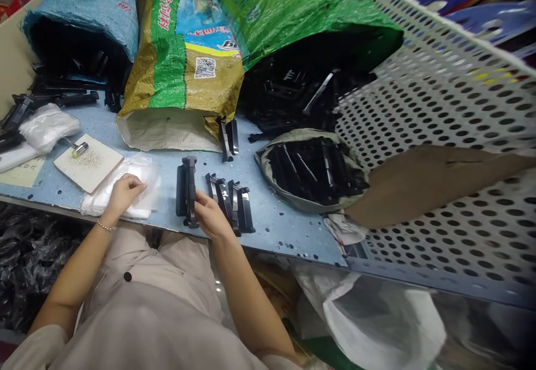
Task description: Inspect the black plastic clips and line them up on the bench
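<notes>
My left hand [124,192] is over a stack of clear plastic bags [136,209] near the table's front edge. Its thumb and forefinger are pinched together on the edge of a thin bag [149,187]. Held upright in my right hand [213,214] is a long black plastic part [187,191] with wider ends. I grip it from its right side, and the fingertips behind it are partly hidden. Just right of that hand, similar black parts [242,208] lie side by side on the blue tabletop [288,233].
Woven sacks stand at the back: blue [84,1], gold and green [167,80], and green [301,13], black parts spilling from some. An open sack [268,177] of parts sits right, by a perforated white panel [439,91]. A small hammer [79,149] rests on a board [103,172].
</notes>
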Demonstrator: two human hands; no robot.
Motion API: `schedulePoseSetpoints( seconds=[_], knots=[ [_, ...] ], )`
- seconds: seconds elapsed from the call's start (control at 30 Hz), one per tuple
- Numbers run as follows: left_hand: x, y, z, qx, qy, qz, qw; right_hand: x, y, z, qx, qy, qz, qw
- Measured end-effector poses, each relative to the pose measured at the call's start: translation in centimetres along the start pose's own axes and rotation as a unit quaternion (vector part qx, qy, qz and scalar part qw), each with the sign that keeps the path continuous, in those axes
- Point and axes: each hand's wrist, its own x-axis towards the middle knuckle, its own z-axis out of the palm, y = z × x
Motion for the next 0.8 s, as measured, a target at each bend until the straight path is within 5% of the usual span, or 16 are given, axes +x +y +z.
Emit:
schedulePoseSetpoints(
  seconds=[0.23,0.37,0.5,0.63,0.8],
  knots=[
    [-1.0,1.2,-0.4,-0.064,-0.006,0.004,0.998,3.2,0.0,6.1,0.175,-0.087,0.113,0.974],
    [-1.9,1.6,-1.7,0.021,0.069,0.076,0.995,3.7,0.9,5.4,0.215,-0.022,0.119,0.969],
    [-2.3,1.5,-1.9,0.220,-0.004,0.179,0.959,2.4,1.0,4.4,0.192,-0.019,0.121,0.974],
    [-1.8,1.3,-1.5,0.265,-0.017,0.169,0.949,0.8,0.3,3.9,0.211,-0.002,0.075,0.975],
    [-1.7,1.8,-1.7,0.187,0.017,0.138,0.972,-1.6,0.0,3.6,0.170,-0.155,0.162,0.960]
  ],
)
